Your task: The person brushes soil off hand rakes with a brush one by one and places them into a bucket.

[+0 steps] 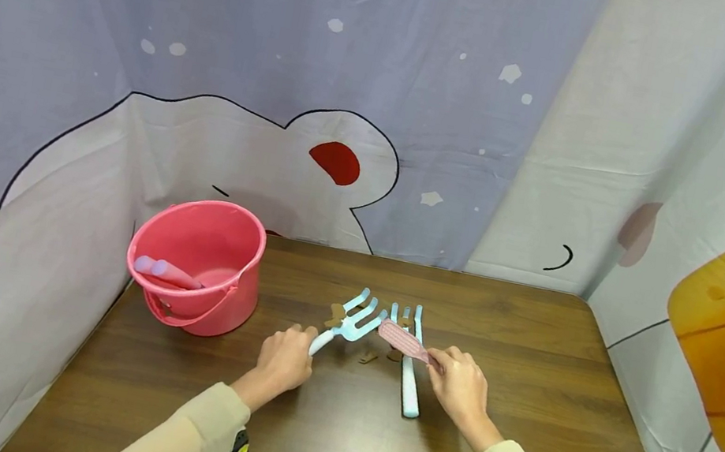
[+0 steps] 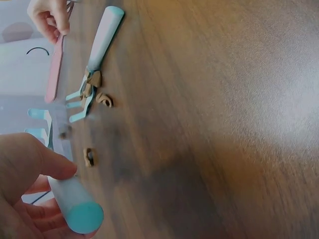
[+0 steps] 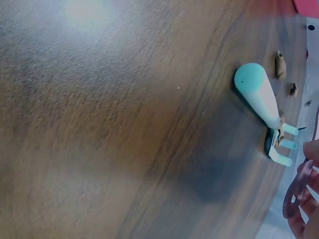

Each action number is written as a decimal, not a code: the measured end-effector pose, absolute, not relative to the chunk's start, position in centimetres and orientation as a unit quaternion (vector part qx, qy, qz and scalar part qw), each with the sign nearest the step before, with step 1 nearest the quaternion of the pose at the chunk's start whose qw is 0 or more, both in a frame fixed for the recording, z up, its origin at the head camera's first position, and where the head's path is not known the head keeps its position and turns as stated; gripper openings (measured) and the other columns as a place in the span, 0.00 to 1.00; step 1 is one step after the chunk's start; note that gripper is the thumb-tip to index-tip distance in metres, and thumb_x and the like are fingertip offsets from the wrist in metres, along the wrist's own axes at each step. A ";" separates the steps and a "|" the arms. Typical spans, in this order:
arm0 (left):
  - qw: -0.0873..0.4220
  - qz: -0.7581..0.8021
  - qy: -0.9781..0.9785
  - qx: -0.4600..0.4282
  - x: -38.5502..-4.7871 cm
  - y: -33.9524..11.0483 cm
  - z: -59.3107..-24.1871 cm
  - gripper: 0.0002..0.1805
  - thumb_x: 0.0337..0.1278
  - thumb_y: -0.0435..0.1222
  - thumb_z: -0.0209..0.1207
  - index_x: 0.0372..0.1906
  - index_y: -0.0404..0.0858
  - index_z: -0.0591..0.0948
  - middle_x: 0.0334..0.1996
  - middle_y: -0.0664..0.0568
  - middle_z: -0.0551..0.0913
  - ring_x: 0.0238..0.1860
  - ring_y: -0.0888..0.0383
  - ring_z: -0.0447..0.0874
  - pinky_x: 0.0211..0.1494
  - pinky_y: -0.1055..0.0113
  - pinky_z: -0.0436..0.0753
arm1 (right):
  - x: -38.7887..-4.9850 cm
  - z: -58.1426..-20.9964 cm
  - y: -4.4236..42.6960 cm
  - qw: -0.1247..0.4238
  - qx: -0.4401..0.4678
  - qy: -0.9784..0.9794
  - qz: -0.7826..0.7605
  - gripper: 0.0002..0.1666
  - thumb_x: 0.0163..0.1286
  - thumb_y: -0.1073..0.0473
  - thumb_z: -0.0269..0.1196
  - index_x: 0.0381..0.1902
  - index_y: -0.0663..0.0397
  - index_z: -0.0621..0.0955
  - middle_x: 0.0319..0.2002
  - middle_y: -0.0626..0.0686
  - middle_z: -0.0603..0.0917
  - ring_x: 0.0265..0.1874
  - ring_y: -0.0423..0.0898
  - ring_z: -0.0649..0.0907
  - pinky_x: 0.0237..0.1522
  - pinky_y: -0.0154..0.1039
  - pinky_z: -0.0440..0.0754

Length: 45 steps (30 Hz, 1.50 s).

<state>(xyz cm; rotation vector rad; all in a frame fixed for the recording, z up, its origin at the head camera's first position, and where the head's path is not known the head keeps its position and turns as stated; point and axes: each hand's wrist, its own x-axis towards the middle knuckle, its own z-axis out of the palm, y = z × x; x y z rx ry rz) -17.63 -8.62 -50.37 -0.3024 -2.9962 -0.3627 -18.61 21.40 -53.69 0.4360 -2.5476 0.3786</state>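
My left hand [image 1: 286,357] grips the white handle of a light-blue garden hand fork [image 1: 361,320], held raised with its tines pointing away. A brown bit sits by its tines. My right hand [image 1: 461,386] pinches one end of a flat pink tool with a ridged face [image 1: 404,340]; in the right wrist view a loop [image 3: 295,194] shows at its end. The pink tool passes over a second garden hand fork [image 1: 409,390] that lies on the table. In the left wrist view, brown curled pieces [image 2: 91,82] lie on that fork's tines, with others [image 2: 104,99] beside them.
A pink bucket [image 1: 240,310] stands at the table's back left, with two lilac handles [image 1: 171,272] inside. Loose brown scraps [image 1: 368,357] lie on the wooden table [image 1: 548,361] between the hands. Printed cloth [image 1: 282,20] hangs behind and at both sides.
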 end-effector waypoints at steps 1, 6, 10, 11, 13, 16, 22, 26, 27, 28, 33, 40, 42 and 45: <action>0.055 -0.121 -0.986 -0.100 -17.7 -8.7 -50.3 0.13 0.38 0.34 0.65 0.34 0.41 0.76 0.22 0.51 0.73 0.21 0.49 0.77 0.19 0.59 0.71 | -18.6 -53.7 21.5 0.261 0.160 -0.942 0.139 0.15 0.44 0.60 0.72 0.34 0.47 0.86 0.26 0.47 0.81 0.25 0.49 0.79 0.23 0.44 0.75; 0.058 -0.120 -0.986 -0.096 -17.9 -9.2 -50.0 0.14 0.39 0.35 0.65 0.36 0.42 0.77 0.22 0.51 0.74 0.22 0.48 0.78 0.19 0.59 0.72 | -18.5 -53.9 22.0 0.254 0.148 -0.946 0.139 0.13 0.46 0.60 0.71 0.34 0.47 0.86 0.26 0.47 0.81 0.25 0.49 0.79 0.24 0.44 0.75; 0.058 -0.121 -0.987 -0.093 -17.9 -9.5 -50.1 0.14 0.39 0.36 0.66 0.36 0.42 0.77 0.22 0.51 0.73 0.22 0.48 0.77 0.19 0.59 0.71 | -18.4 -53.9 21.8 0.261 0.149 -0.943 0.145 0.14 0.45 0.61 0.72 0.34 0.48 0.86 0.26 0.47 0.81 0.25 0.49 0.79 0.24 0.44 0.75; 0.058 -0.124 -0.986 -0.093 -17.9 -9.5 -50.1 0.14 0.39 0.36 0.66 0.36 0.42 0.77 0.22 0.51 0.73 0.21 0.49 0.77 0.19 0.59 0.71 | -18.4 -53.9 21.7 0.265 0.151 -0.941 0.147 0.14 0.44 0.61 0.72 0.33 0.48 0.86 0.26 0.47 0.81 0.24 0.49 0.79 0.23 0.44 0.75; 0.058 -0.127 -0.986 -0.094 -17.9 -9.4 -50.2 0.14 0.39 0.36 0.66 0.36 0.42 0.77 0.22 0.51 0.73 0.21 0.49 0.77 0.19 0.59 0.71 | -18.3 -53.7 21.2 0.272 0.159 -0.937 0.152 0.14 0.44 0.61 0.72 0.33 0.48 0.86 0.25 0.46 0.81 0.24 0.47 0.78 0.23 0.43 0.74; 0.056 -0.130 -0.985 -0.097 -17.8 -9.1 -50.5 0.14 0.39 0.36 0.65 0.36 0.42 0.77 0.23 0.51 0.74 0.22 0.49 0.77 0.19 0.59 0.71 | -18.2 -53.4 20.2 0.275 0.175 -0.931 0.165 0.15 0.44 0.61 0.72 0.34 0.47 0.85 0.27 0.45 0.81 0.24 0.45 0.78 0.23 0.41 0.74; 0.060 -0.137 -0.983 -0.103 -17.6 -8.2 -50.5 0.14 0.39 0.36 0.65 0.37 0.43 0.78 0.23 0.51 0.74 0.21 0.49 0.77 0.19 0.59 0.71 | -17.9 -53.1 18.4 0.261 0.199 -0.928 0.178 0.15 0.46 0.59 0.72 0.36 0.44 0.85 0.27 0.42 0.79 0.23 0.40 0.74 0.21 0.37 0.72; 0.063 -0.139 -0.982 -0.108 -17.4 -7.8 -50.4 0.16 0.39 0.37 0.65 0.39 0.43 0.78 0.23 0.51 0.74 0.22 0.49 0.78 0.19 0.59 0.72 | -17.7 -53.0 17.7 0.258 0.213 -0.925 0.179 0.15 0.47 0.59 0.71 0.36 0.44 0.85 0.26 0.41 0.78 0.22 0.39 0.72 0.21 0.35 0.70; 0.064 -0.139 -0.982 -0.109 -17.4 -7.8 -50.4 0.16 0.39 0.37 0.65 0.39 0.43 0.78 0.23 0.51 0.74 0.22 0.49 0.78 0.19 0.59 0.71 | -17.7 -53.0 17.7 0.259 0.216 -0.924 0.179 0.15 0.47 0.59 0.71 0.36 0.44 0.85 0.26 0.41 0.78 0.22 0.39 0.72 0.21 0.34 0.70; 0.064 -0.139 -0.982 -0.110 -17.3 -7.7 -50.4 0.16 0.39 0.37 0.65 0.40 0.43 0.78 0.23 0.51 0.74 0.22 0.49 0.78 0.19 0.59 0.71 | -17.7 -53.1 17.7 0.260 0.217 -0.924 0.179 0.16 0.47 0.59 0.71 0.37 0.43 0.85 0.26 0.41 0.78 0.22 0.39 0.72 0.21 0.34 0.70; 0.066 -0.141 -0.982 -0.110 -17.1 -7.7 -50.2 0.17 0.39 0.37 0.66 0.40 0.43 0.79 0.23 0.51 0.74 0.21 0.49 0.77 0.19 0.60 0.71 | -17.8 -53.3 18.1 0.260 0.208 -0.927 0.172 0.16 0.46 0.59 0.72 0.36 0.43 0.85 0.25 0.41 0.77 0.22 0.39 0.73 0.22 0.36 0.71; 0.057 -0.138 -0.983 -0.107 -17.1 -7.9 -50.1 0.17 0.40 0.37 0.66 0.41 0.43 0.79 0.23 0.51 0.74 0.22 0.50 0.77 0.19 0.60 0.71 | -17.9 -53.4 18.9 0.251 0.200 -0.932 0.170 0.15 0.47 0.58 0.72 0.36 0.43 0.85 0.27 0.42 0.79 0.24 0.41 0.75 0.23 0.38 0.73; 0.053 -0.136 -0.984 -0.105 -17.1 -8.1 -50.2 0.17 0.40 0.37 0.66 0.41 0.43 0.79 0.24 0.51 0.74 0.22 0.50 0.78 0.19 0.60 0.72 | -17.9 -53.4 19.2 0.252 0.191 -0.933 0.170 0.14 0.47 0.58 0.72 0.35 0.44 0.85 0.26 0.42 0.79 0.24 0.42 0.76 0.23 0.39 0.74; 0.052 -0.134 -0.984 -0.103 -17.1 -8.3 -50.2 0.17 0.40 0.36 0.66 0.41 0.43 0.79 0.24 0.51 0.74 0.22 0.50 0.78 0.20 0.60 0.71 | -18.0 -53.5 19.7 0.254 0.175 -0.936 0.172 0.14 0.46 0.60 0.72 0.34 0.45 0.85 0.26 0.43 0.80 0.23 0.43 0.76 0.22 0.41 0.74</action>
